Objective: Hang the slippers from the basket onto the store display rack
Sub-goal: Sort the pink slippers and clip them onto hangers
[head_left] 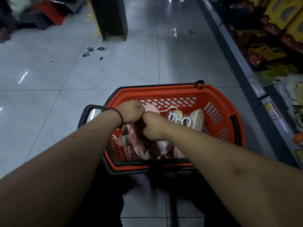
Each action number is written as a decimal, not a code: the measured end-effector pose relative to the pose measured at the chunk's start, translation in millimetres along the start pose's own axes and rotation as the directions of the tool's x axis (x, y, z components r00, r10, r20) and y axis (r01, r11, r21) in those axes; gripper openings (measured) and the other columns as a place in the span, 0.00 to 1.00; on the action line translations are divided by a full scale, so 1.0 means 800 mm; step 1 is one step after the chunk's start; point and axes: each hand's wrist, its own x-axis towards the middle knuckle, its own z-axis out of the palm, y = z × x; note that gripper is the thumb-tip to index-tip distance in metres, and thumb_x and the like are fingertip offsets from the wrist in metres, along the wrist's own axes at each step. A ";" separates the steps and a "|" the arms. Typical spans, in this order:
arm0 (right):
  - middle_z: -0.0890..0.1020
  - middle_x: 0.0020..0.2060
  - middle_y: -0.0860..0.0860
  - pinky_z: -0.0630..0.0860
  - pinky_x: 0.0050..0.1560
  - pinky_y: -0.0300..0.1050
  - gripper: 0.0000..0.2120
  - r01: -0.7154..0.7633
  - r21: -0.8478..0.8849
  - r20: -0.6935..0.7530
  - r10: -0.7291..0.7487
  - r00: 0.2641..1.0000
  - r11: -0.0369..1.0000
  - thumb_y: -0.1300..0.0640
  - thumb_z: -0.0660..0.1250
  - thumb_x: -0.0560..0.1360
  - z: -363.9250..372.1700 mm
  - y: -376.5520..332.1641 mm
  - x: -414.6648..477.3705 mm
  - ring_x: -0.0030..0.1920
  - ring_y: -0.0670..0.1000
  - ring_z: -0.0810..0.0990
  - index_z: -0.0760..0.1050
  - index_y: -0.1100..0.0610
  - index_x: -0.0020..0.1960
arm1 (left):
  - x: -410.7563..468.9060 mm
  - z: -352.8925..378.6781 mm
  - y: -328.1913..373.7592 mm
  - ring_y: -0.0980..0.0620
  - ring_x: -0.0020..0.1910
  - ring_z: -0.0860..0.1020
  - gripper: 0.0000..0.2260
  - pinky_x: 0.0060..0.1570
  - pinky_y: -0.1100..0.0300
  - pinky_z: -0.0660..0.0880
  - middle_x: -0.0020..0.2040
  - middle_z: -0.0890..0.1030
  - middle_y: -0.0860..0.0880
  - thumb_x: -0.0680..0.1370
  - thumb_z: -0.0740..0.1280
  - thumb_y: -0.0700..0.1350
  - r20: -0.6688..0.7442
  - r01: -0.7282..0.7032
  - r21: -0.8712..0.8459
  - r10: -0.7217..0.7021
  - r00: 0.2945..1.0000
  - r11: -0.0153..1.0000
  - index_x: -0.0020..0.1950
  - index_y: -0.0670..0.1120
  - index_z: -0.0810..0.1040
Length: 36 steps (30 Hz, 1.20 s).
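A red plastic basket [218,102] with black handles stands on the tiled floor in front of me. Both my hands are inside it, side by side. My left hand [131,112], with a red cord on its wrist, and my right hand [154,125] are closed on a pair of pink slippers [139,143] lifted on edge over the basket's near left part. A pair of cream slippers [196,118] on a white hanger [177,117] lies at the basket's far right. More pink slippers lie under my right forearm.
A store shelf [262,46] with yellow and red packets runs along the right. A dark post [111,18] stands ahead at the top centre. Small green packets [90,51] lie scattered on the grey tiles. Red and dark goods sit at the top left.
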 end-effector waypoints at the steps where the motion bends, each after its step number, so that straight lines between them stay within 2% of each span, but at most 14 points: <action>1: 0.78 0.57 0.63 0.67 0.44 0.42 0.11 0.006 0.015 -0.002 -0.006 1.000 1.000 0.65 0.64 0.76 0.000 0.001 0.000 0.57 0.61 0.77 0.75 0.67 0.58 | 0.000 -0.002 -0.001 0.40 0.53 0.78 0.14 0.56 0.48 0.75 0.51 0.82 0.43 0.83 0.58 0.44 0.007 0.003 0.003 -0.003 1.000 1.000 0.50 0.40 0.82; 4: 0.78 0.57 0.61 0.68 0.44 0.42 0.15 0.033 0.081 0.022 -0.035 0.999 0.996 0.64 0.65 0.76 -0.001 0.008 0.000 0.56 0.59 0.77 0.73 0.65 0.62 | 0.004 -0.006 -0.010 0.44 0.51 0.79 0.11 0.57 0.48 0.76 0.52 0.83 0.45 0.82 0.60 0.42 0.029 0.006 -0.003 -0.006 1.000 1.000 0.51 0.44 0.83; 6: 0.79 0.56 0.59 0.69 0.44 0.41 0.18 0.037 0.140 0.044 -0.043 0.998 0.989 0.64 0.66 0.76 -0.001 0.013 0.000 0.52 0.56 0.77 0.73 0.62 0.65 | 0.003 -0.010 -0.017 0.47 0.45 0.80 0.10 0.52 0.50 0.79 0.47 0.84 0.47 0.80 0.63 0.39 0.061 0.022 -0.053 -0.018 0.998 0.998 0.50 0.48 0.83; 9: 0.81 0.58 0.55 0.75 0.48 0.44 0.21 0.026 0.219 0.038 -0.035 0.999 0.975 0.66 0.66 0.75 -0.007 0.024 -0.001 0.49 0.52 0.78 0.75 0.57 0.67 | -0.005 -0.010 -0.020 0.50 0.41 0.78 0.12 0.45 0.55 0.77 0.42 0.81 0.50 0.79 0.63 0.35 0.205 0.042 -0.048 -0.031 0.978 0.998 0.55 0.50 0.81; 11: 0.81 0.60 0.51 0.77 0.53 0.44 0.23 -0.030 0.250 0.061 0.016 0.998 0.968 0.67 0.66 0.75 -0.014 0.037 -0.002 0.54 0.50 0.80 0.75 0.56 0.69 | -0.010 -0.007 -0.023 0.50 0.48 0.80 0.14 0.51 0.56 0.78 0.47 0.82 0.50 0.78 0.66 0.37 0.307 0.052 0.000 -0.050 0.951 0.999 0.57 0.53 0.80; 13: 0.82 0.59 0.52 0.79 0.58 0.48 0.22 -0.099 0.244 0.087 0.079 0.993 0.965 0.70 0.68 0.74 -0.023 0.056 -0.004 0.57 0.53 0.81 0.78 0.58 0.66 | -0.013 -0.002 -0.025 0.48 0.56 0.81 0.15 0.60 0.51 0.78 0.54 0.82 0.49 0.76 0.67 0.38 0.349 0.078 -0.040 -0.059 0.935 0.996 0.59 0.54 0.80; 16: 0.83 0.55 0.56 0.81 0.54 0.52 0.17 -0.225 0.251 0.062 0.217 0.974 0.942 0.71 0.67 0.75 -0.037 0.101 -0.005 0.54 0.56 0.83 0.81 0.59 0.61 | -0.017 0.004 -0.020 0.53 0.47 0.80 0.12 0.51 0.56 0.79 0.48 0.80 0.54 0.79 0.67 0.43 0.318 0.049 -0.071 -0.025 0.948 0.996 0.62 0.53 0.79; 18: 0.84 0.53 0.59 0.82 0.50 0.55 0.18 -0.313 0.230 0.041 0.312 0.949 0.922 0.73 0.64 0.75 -0.046 0.130 -0.008 0.52 0.60 0.84 0.81 0.57 0.59 | -0.020 0.007 -0.012 0.57 0.43 0.77 0.11 0.46 0.61 0.74 0.45 0.78 0.56 0.81 0.66 0.48 0.251 0.014 -0.059 0.001 0.968 0.998 0.64 0.55 0.78; 21: 0.83 0.54 0.61 0.81 0.47 0.53 0.21 -0.415 0.194 0.058 0.412 0.909 0.889 0.74 0.64 0.74 -0.053 0.168 -0.016 0.49 0.59 0.84 0.77 0.58 0.64 | -0.025 0.020 0.001 0.53 0.49 0.79 0.15 0.53 0.57 0.76 0.53 0.81 0.52 0.80 0.65 0.54 0.236 -0.037 0.024 0.030 0.971 0.999 0.67 0.56 0.75; 25: 0.79 0.61 0.60 0.79 0.45 0.45 0.26 -0.460 0.087 0.094 0.452 0.887 0.884 0.71 0.67 0.74 -0.053 0.198 -0.023 0.54 0.58 0.82 0.73 0.56 0.70 | -0.025 0.051 0.010 0.48 0.54 0.76 0.25 0.52 0.57 0.73 0.61 0.78 0.47 0.79 0.68 0.57 0.292 -0.073 0.143 0.028 0.956 0.987 0.74 0.55 0.66; 27: 0.75 0.66 0.59 0.78 0.50 0.44 0.29 -0.439 -0.003 0.089 0.438 0.895 0.898 0.68 0.70 0.73 -0.051 0.203 -0.018 0.59 0.57 0.79 0.71 0.55 0.72 | -0.022 0.061 0.014 0.46 0.51 0.78 0.28 0.51 0.54 0.75 0.59 0.79 0.45 0.79 0.68 0.54 0.289 -0.048 0.110 0.015 0.957 0.993 0.75 0.53 0.60; 30: 0.75 0.67 0.57 0.79 0.53 0.46 0.33 -0.408 -0.054 0.069 0.411 0.909 0.911 0.63 0.73 0.71 -0.044 0.201 -0.001 0.58 0.57 0.79 0.68 0.51 0.74 | -0.012 0.068 0.017 0.43 0.52 0.79 0.36 0.55 0.49 0.77 0.59 0.80 0.42 0.79 0.69 0.51 0.266 -0.031 0.095 0.005 0.964 0.995 0.79 0.54 0.51; 33: 0.72 0.70 0.57 0.78 0.56 0.47 0.36 -0.396 -0.051 0.090 0.399 0.912 0.917 0.62 0.74 0.72 -0.042 0.195 0.017 0.62 0.58 0.77 0.65 0.53 0.76 | -0.001 0.069 0.020 0.43 0.54 0.78 0.28 0.56 0.50 0.76 0.63 0.78 0.43 0.79 0.68 0.53 0.286 0.001 0.162 -0.048 0.957 0.987 0.76 0.53 0.60; 36: 0.74 0.67 0.57 0.80 0.58 0.51 0.31 -0.417 -0.069 0.101 0.422 0.901 0.906 0.61 0.75 0.72 -0.048 0.194 0.024 0.60 0.58 0.78 0.69 0.55 0.73 | 0.007 0.066 0.027 0.45 0.50 0.78 0.16 0.51 0.52 0.76 0.59 0.79 0.44 0.81 0.64 0.53 0.294 0.050 0.156 -0.095 0.951 0.986 0.67 0.49 0.69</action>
